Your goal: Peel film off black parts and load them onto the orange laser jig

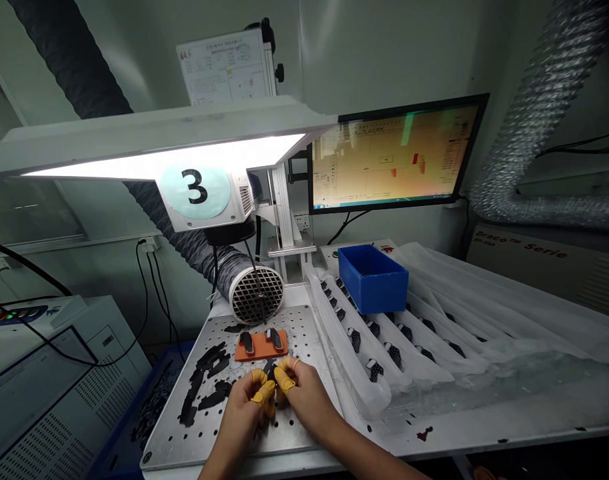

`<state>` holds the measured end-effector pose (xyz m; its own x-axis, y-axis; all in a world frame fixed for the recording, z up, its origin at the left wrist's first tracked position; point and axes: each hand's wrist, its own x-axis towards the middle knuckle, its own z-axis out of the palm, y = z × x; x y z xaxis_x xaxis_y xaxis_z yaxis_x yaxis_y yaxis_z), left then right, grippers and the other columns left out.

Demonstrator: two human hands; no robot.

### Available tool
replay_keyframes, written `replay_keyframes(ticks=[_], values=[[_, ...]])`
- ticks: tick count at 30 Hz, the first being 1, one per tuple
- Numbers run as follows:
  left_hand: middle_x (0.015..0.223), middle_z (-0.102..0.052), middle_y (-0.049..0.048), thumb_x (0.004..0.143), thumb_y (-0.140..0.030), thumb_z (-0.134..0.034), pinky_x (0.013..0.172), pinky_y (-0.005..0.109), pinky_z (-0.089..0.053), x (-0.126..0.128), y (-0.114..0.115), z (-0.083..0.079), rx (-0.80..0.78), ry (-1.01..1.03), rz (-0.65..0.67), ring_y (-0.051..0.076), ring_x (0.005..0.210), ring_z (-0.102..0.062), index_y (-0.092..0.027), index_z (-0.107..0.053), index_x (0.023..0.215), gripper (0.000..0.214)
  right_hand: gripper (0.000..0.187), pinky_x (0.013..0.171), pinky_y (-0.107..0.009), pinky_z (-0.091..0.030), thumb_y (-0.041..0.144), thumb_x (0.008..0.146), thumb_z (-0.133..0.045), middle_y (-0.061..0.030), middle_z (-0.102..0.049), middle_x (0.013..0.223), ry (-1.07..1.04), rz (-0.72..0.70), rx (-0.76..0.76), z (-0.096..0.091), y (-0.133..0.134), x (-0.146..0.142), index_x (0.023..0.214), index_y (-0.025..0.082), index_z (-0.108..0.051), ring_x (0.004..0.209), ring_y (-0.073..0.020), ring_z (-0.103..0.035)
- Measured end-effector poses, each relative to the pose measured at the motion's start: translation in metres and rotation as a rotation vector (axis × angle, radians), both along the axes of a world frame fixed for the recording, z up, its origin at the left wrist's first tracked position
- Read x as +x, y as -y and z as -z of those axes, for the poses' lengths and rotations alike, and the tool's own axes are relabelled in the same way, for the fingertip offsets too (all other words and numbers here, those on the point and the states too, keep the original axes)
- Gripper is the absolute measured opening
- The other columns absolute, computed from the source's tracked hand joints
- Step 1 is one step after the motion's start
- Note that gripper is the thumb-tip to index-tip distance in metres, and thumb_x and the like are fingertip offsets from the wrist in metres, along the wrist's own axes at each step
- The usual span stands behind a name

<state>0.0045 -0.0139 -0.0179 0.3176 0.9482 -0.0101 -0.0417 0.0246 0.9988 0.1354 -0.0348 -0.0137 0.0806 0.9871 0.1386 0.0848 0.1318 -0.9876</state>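
My left grip (247, 393) and right grip (302, 383) come together low in the view, both narrow, pinching a small black part (269, 367) between thumbs and fingers capped in yellow finger cots (284, 379). The part sits right where my fingertips meet, above the perforated metal plate (307, 333); my fingers cover much of it, so I cannot tell its full shape. At 12 o'clock from my fingers, just beyond them, lies an orange block (260, 348) with two dark pieces (246, 342) on it, the right one dotted. At 9 to 10 o'clock, ragged black strips (192, 397) lie scattered across the plate. At 2 o'clock, rows of dotted black pieces (354, 340) rest along folds of white sheeting (414, 363), which spreads over the tabletop (464, 433), and a blue bin (382, 293) stands among the far rows. Farther off, near 12 o'clock and slightly left, a round grille (257, 297) caps a flexible duct. A lit monitor (389, 157) hangs at 1 o'clock, and a machine head (197, 193) marked 3 hangs at 11 o'clock, beneath a bright light panel (184, 157)
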Motion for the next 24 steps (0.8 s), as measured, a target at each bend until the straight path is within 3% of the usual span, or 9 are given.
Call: replay_keyframes(ticks=[9, 24], values=[[0.042, -0.052, -0.0018, 0.076, -0.047, -0.050, 0.037, 0.016, -0.021, 0.001, 0.008, -0.018, -0.043, -0.051, -0.052, 0.005, 0.035, -0.035, -0.016, -0.051, 0.060, 0.035, 0.013, 0.050, -0.020, -0.036, 0.025, 0.080, -0.049, 0.0029, -0.051, 0.058, -0.188, -0.011, -0.029, -0.004, 0.000, 0.002, 0.069, 0.018, -0.050, 0.052, -0.0096, -0.047], [0.043, -0.051, -0.0019, 0.077, -0.056, -0.047, 0.036, 0.017, -0.022, 0.000, 0.008, -0.020, -0.054, -0.024, -0.037, 0.006, 0.035, -0.037, -0.015, -0.053, 0.062, 0.044, 0.014, 0.049, -0.020, -0.036, 0.027, 0.078, -0.051, 0.0026, -0.051, 0.057, -0.186, -0.001, -0.046, -0.007, 0.001, 0.000, 0.067, 0.017, -0.050, 0.051, -0.0096, -0.048]])
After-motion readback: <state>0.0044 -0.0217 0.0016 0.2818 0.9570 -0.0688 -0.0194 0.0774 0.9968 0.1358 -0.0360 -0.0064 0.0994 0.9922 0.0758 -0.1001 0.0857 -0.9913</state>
